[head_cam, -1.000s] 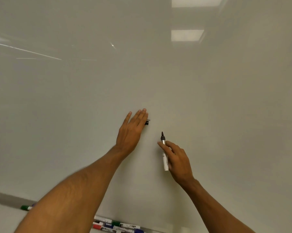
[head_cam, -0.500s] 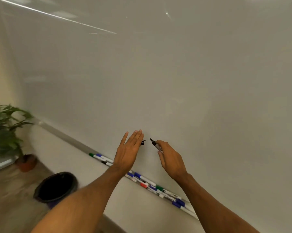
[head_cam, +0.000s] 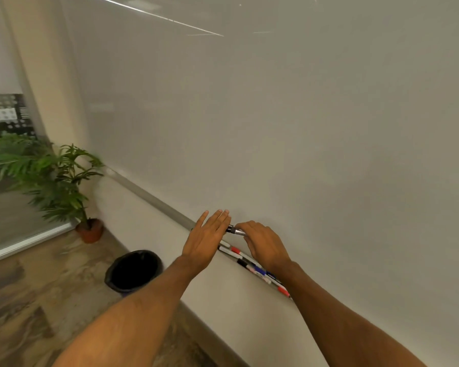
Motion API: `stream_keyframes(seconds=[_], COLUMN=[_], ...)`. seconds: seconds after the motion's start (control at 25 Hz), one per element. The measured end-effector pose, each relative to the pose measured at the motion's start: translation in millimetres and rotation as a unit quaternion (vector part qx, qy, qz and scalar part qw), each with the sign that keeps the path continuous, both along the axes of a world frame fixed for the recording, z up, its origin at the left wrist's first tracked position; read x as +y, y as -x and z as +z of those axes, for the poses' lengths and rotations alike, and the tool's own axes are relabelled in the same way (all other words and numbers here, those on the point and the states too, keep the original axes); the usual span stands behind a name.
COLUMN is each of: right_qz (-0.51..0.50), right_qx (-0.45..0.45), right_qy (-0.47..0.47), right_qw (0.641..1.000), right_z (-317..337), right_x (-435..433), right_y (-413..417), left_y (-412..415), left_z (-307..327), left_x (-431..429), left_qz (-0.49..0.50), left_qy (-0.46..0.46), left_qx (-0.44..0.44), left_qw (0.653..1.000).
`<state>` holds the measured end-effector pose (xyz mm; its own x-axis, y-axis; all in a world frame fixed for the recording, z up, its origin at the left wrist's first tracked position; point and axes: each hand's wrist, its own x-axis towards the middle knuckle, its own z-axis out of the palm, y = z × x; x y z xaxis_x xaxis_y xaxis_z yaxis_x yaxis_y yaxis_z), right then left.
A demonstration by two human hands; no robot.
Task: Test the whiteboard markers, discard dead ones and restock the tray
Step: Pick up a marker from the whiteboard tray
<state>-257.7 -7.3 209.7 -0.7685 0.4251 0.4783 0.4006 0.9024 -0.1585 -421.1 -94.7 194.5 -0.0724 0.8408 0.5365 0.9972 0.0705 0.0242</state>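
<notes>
Two bare forearms reach forward. The left hand (head_cam: 206, 238) is flat, fingers straight and together, palm turned toward the right hand (head_cam: 265, 245), which curls its fingers round a silver marker (head_cam: 237, 231). The marker's dark end meets the left palm, so the hands sit close together. Just beneath them, capped markers (head_cam: 251, 264) in red, blue and black lie on the tray (head_cam: 157, 201) along the bottom edge of the whiteboard (head_cam: 302, 115). Farther left a black bin (head_cam: 133, 271) stands on the floor, a potted plant (head_cam: 53, 181) beyond it
</notes>
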Motion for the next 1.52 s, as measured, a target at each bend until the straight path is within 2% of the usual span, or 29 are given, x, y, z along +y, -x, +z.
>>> stream_keyframes(seconds=[0.08,0.2,0.32,0.48,0.64,0.76,0.88,1.0,1.12,1.28,1.52], right_qz=[0.009,0.015,0.015,0.026,0.037,0.054,0.086,0.121,0.1,0.111,0.127], right_qx=[0.004,0.0,0.004,0.011,-0.005,-0.007,-0.008,-0.04,-0.027,-0.024,-0.057], right_qy=[0.029,0.066,0.094,0.123,0.148,0.173,0.204,0.183,0.141,0.071,0.073], right_qw=[1.0,0.998,0.995,0.992,0.988,0.983,0.975,0.975,0.985,0.991,0.988], right_z=[-1.1,-1.7,1.5,-2.8,-10.7,-22.8,-34.6,-39.5,-48.9,-68.4,-107.3], right_x=[-4.8,-13.2,-22.9,-33.5,-33.1,-31.6,-12.9,20.6,42.6,57.6,67.4], right_y=[30.4,79.0,122.7,175.5,230.0,271.9,310.2,354.8,395.2,442.2,505.4], left_y=[27.6,71.1,108.2,153.4,195.0,228.4,267.9,303.5,332.4,371.5,427.1], left_z=[-4.5,-9.0,-10.8,-10.6,-18.1,-29.8,-33.4,-37.6,-48.7,-67.2,-93.9], left_x=[-7.9,-17.3,-25.9,-41.1,-50.3,-48.1,-35.5,-10.7,18.6,34.9,30.5], left_qz=[-0.012,-0.013,-0.009,0.052,0.104,0.144,0.158,0.187,0.216,0.269,0.309], left_qy=[0.012,0.058,0.067,0.071,0.088,0.094,0.14,0.159,0.164,0.238,0.266], left_qx=[-0.061,-0.033,-0.019,-0.041,-0.123,-0.09,-0.065,-0.054,-0.069,-0.103,-0.143], left_qw=[0.998,0.998,0.998,0.995,0.983,0.981,0.975,0.968,0.96,0.928,0.902])
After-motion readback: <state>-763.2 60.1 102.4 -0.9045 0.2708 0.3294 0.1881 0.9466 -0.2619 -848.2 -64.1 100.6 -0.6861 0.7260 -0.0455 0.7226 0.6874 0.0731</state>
